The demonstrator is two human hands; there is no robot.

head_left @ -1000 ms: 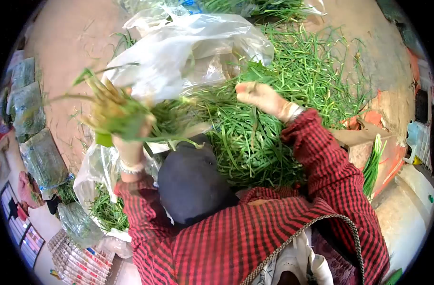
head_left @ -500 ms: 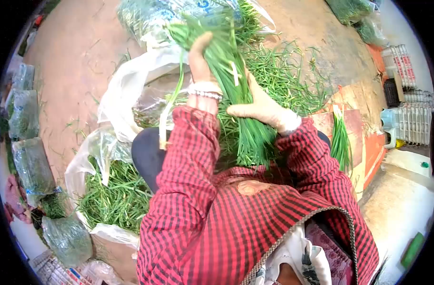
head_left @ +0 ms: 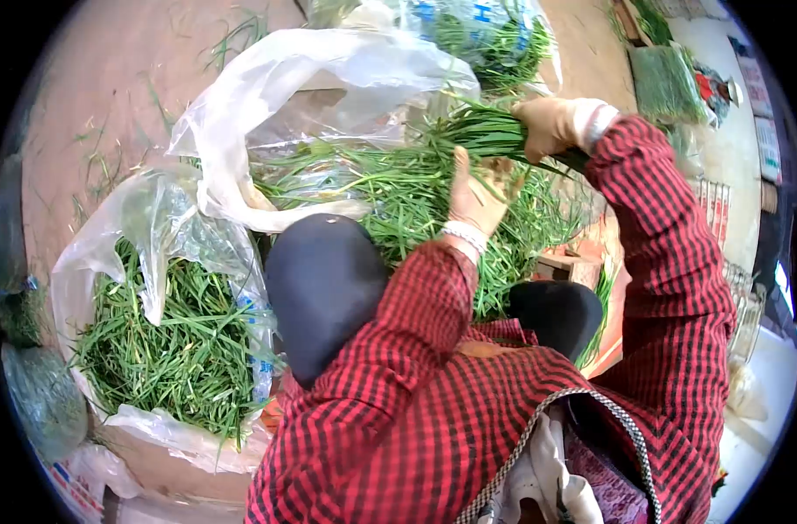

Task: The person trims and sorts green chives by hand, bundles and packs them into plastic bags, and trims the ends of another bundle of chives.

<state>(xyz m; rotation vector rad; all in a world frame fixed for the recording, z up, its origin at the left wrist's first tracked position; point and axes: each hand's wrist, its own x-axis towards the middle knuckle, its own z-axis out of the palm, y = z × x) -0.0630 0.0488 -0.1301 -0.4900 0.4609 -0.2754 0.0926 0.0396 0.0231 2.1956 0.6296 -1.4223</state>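
A bundle of long green stalks (head_left: 481, 129) lies sideways above a loose green heap (head_left: 407, 205). My right hand (head_left: 549, 127) is wrapped round the bundle's right part. Just below the bundle is my left hand (head_left: 483, 194), palm up, thumb raised and fingers apart; it holds nothing that I can make out. An open clear plastic bag (head_left: 267, 83) spreads to the left of the heap, with loose stalks at its mouth.
A second open bag (head_left: 75, 279) full of cut greens (head_left: 171, 341) stands at the lower left. A filled printed bag (head_left: 494, 39) lies at the top. Wrapped green packs (head_left: 669, 83) are at the upper right. My dark-clad knee (head_left: 324, 288) is beside the heap.
The bundle has turned from upright to sideways and moved right. My right hand has moved up and right with it; my left hand has come down, away from the bundle's upper part.
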